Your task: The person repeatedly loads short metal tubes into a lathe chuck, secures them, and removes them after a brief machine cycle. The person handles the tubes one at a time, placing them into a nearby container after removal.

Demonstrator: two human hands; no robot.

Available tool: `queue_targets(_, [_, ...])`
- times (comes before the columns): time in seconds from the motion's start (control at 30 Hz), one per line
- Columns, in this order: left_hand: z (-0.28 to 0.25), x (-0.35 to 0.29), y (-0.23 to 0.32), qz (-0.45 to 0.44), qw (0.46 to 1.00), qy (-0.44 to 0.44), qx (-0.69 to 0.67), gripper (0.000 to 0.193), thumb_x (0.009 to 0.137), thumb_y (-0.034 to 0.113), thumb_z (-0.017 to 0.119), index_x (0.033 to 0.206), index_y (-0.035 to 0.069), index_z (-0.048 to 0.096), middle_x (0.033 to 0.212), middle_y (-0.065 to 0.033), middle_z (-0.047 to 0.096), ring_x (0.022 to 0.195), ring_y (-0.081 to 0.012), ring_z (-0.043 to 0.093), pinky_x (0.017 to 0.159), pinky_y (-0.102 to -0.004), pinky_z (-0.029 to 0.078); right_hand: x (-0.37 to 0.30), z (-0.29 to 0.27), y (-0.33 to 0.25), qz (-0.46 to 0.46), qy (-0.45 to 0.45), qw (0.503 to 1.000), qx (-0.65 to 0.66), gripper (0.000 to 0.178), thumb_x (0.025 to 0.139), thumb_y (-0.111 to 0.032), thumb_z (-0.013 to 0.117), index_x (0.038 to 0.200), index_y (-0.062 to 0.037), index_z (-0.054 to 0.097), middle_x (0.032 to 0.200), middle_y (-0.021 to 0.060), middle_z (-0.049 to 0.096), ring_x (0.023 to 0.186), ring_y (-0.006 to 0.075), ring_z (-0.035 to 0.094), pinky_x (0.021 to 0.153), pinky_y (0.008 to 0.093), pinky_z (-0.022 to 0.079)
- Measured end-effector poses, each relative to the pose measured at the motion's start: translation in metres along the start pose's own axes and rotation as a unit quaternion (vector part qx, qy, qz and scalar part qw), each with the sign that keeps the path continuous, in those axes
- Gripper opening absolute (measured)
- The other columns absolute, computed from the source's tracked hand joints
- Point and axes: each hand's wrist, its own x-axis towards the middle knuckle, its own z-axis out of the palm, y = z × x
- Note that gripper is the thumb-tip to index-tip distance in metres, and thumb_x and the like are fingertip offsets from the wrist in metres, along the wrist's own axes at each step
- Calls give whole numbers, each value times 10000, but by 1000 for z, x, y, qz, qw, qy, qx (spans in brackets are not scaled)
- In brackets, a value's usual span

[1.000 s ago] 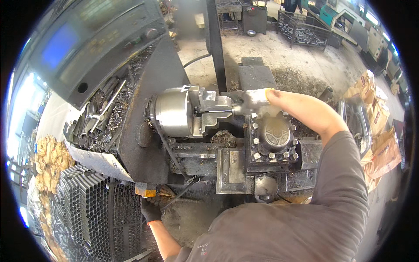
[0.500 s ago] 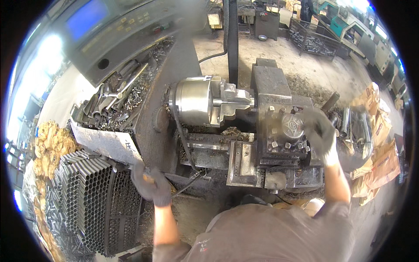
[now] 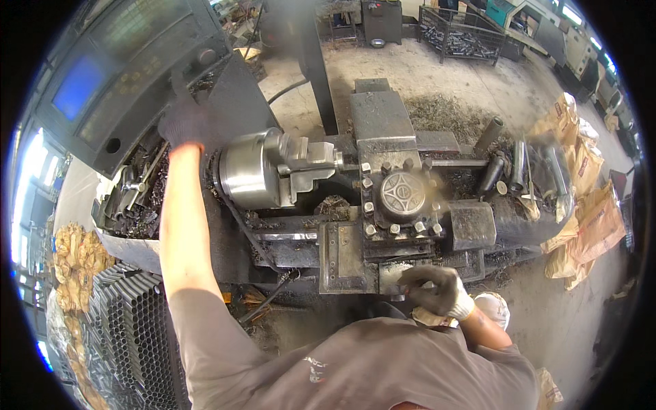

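Note:
My left hand, in a dark glove, reaches up beside the chuck to the lower edge of the control panel. It is partly blurred; one finger appears stretched out toward the panel, and I see nothing in the hand. My right hand, in a dark glove with a pale cuff, is in front of the tool post. Its fingers are curled, and whatever they hold is hidden. Left of the tool post is the lathe's bright metal chuck with stepped jaws.
A tray of metal chips and tools lies left of the chuck. Stacked metal tubes stand below it, beside brown sacking. More tubes and paper sacks are at right. A wire bin of parts stands behind.
My left hand has moved up from beside the tube stack to the control panel. My right hand has come down from the tool post's right side to its front. The view has shifted.

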Motion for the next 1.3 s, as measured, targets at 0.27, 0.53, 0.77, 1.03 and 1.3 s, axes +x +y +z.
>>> queue_targets(0.27, [38, -410, -103, 147, 916, -274, -254, 318, 995, 459, 657, 1078, 166, 750, 908, -138, 763, 822, -374, 739, 874, -524, 579, 33, 119, 10, -29, -245, 968, 37, 370, 918, -53, 695, 1285, -15, 718, 1070, 108, 808, 903, 170, 770, 807, 324, 618])
queue_targets(0.53, [-106, -947, -393, -687, 592, -421, 1, 588, 985, 551, 555, 1328, 117, 752, 1351, -201, 716, 1293, -399, 670, 1073, -502, 530, 28, 371, 30, -99, -509, 854, -45, 363, 902, -92, 678, 1249, 3, 721, 1097, 123, 816, 984, 178, 779, 904, 320, 611])
queue_targets(0.77, [-303, -1210, -349, -909, 358, -206, 59, 556, 985, 505, 585, 1318, 87, 738, 1284, -190, 729, 1190, -362, 688, 1007, -476, 544, -26, 580, 5, -214, -658, 692, -207, 432, 901, -277, 677, 1269, -55, 720, 1117, 170, 800, 1041, 341, 771, 962, 432, 598])
queue_targets(1.03, [-198, -1175, -243, -916, 336, -186, -119, 523, 986, 452, 619, 1306, 52, 722, 1207, -177, 742, 1073, -319, 708, 933, -447, 559, -55, 770, -73, -338, -711, 579, -211, 429, 900, -250, 650, 1271, -53, 737, 1200, 200, 776, 1141, 365, 738, 998, 432, 578])
queue_targets(1.3, [-130, -1077, -323, -907, 355, -106, -197, 493, 986, 399, 653, 1294, 18, 706, 1130, -164, 756, 955, -276, 728, 858, -417, 575, -71, 1043, -225, -415, -661, 587, -215, 723, 882, -393, 735, 1479, -16, 576, 1212, 269, 749, 1104, 402, 751, 950, 449, 602])
